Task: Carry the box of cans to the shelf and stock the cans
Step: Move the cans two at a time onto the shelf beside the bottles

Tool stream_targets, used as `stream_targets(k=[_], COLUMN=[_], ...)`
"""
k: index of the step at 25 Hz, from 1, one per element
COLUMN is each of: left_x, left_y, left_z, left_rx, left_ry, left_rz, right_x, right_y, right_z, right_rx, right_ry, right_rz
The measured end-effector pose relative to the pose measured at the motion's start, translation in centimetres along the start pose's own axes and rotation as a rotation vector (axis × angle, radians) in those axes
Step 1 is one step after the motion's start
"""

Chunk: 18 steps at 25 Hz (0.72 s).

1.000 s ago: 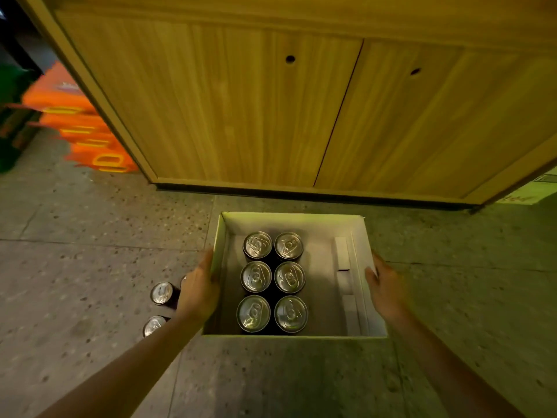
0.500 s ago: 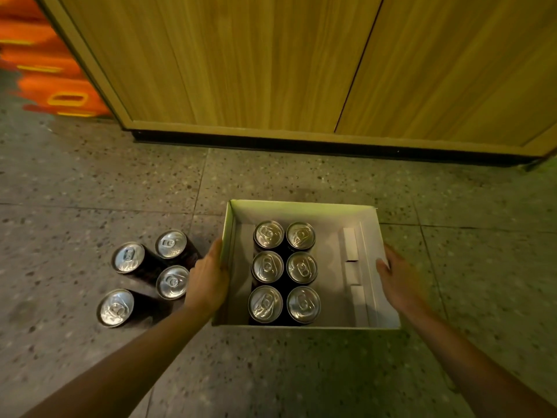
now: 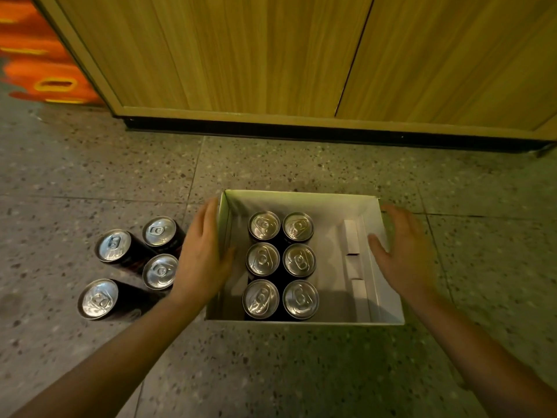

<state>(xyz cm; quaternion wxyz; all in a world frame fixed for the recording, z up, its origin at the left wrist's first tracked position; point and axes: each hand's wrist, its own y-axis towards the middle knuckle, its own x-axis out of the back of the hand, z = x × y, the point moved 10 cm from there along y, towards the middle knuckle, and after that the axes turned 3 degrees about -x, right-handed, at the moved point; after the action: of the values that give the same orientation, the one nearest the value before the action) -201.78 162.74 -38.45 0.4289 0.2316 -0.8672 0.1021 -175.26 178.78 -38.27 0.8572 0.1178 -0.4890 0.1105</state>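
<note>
Six cans (image 3: 281, 264) stand inside white box (image 3: 388, 300); four cans (image 3: 135, 263) on floor (image 3: 301, 372); left hand (image 3: 202, 257) and right hand (image 3: 404, 254) flank it, fingers spread.

Speckled floor (image 3: 271, 164) bears box (image 3: 301, 198), four loose cans (image 3: 113, 245).

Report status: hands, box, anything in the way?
Left hand and right hand open at the box sides. Box on floor, six cans inside. Four loose cans on floor beside left hand.
</note>
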Motion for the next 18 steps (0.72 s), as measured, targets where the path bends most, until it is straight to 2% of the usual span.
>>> stream_targets(k=[1,2,5,7,13,18], left_x=[0.0,-0.8,-4.9,-6.2,-8.1,-9.1], left_y=[1.0,2.1,4.2,4.9,6.1,6.3], left_z=[-1.0,-1.5,-1.0,-0.8,-0.6,0.4], left_rx=[-0.076,-0.104,-0.046,-0.055,-0.021,0.187], left_ry=[-0.040,-0.094,-0.121,-0.093,-0.308,-0.601], left_rz=[0.017,0.110,0.482,0.560,0.581,0.448], right_x=[-0.6,-2.1,-8.1,-10.4,-12.8,-14.1], right_y=[0.5,0.8,0.8,0.9,2.7,3.3], right_z=[2.0,3.6,6.0,6.5,6.7,6.2], right_rx=[0.106,0.167,0.163,0.145,0.070,-0.102], right_ry=[0.061,0.141,0.311,0.388,0.514,0.649], right_rz=[0.048,0.170,0.558,0.671,0.714,0.658])
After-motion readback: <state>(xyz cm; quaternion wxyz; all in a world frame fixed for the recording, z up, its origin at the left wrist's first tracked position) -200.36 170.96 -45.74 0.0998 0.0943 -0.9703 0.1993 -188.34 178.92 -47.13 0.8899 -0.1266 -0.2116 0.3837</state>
